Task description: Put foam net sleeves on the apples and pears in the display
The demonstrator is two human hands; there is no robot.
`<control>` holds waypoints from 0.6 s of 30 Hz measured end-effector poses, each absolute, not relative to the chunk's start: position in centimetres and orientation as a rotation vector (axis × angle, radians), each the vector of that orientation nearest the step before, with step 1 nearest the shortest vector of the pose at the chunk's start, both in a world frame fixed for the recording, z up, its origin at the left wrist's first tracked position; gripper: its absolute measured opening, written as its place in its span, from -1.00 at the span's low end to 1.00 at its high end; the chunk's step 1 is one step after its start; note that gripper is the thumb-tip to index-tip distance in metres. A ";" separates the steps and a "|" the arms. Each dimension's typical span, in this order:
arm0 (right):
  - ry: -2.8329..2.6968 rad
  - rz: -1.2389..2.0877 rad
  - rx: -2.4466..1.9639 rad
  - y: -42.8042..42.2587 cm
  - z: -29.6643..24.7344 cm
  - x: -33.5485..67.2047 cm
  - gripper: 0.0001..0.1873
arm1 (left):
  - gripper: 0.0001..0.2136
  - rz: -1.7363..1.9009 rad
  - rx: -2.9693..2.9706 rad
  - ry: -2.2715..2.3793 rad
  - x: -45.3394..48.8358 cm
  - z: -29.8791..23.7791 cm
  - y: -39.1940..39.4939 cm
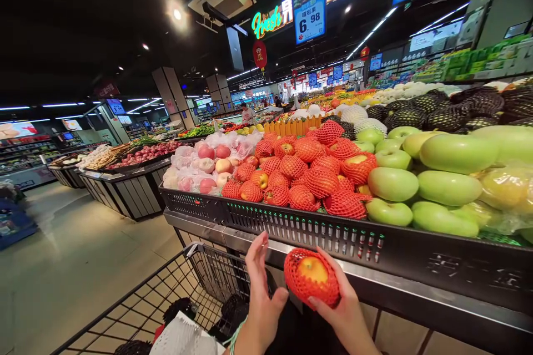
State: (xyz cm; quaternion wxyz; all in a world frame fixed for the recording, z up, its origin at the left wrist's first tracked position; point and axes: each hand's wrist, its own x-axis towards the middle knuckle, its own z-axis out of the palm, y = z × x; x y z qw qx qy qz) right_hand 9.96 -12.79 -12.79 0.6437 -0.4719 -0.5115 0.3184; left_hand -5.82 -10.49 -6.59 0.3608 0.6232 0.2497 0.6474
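– At the lower left of the black fruit bin (410, 252), what is there?
– A wire shopping cart (219, 274).
– And the hands?
– In front of the bin, the left hand (263, 300) is empty, raised, thumb apart from the fingers. Just right of it, also before the bin, the right hand (342, 308) holds a red-netted fruit (312, 276).
– Which step?
– Seemingly, looking over one held fruit. Any next move calls for a gentle, steady right grip, the left ready to cup its near side.
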 end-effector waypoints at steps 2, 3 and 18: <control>-1.202 0.695 -1.042 -13.0 -13.3 9.5 -0.12 | -0.10 1.384 1.627 0.599 -5.2 -6.9 -10.7; -1.205 0.688 -1.025 -13.1 -13.4 9.3 -0.10 | -0.04 1.262 1.613 0.574 -4.9 -7.2 -10.8; -0.944 0.768 -0.857 -12.6 -13.8 6.1 -0.12 | 0.00 1.146 1.326 0.489 -2.6 -11.6 -11.2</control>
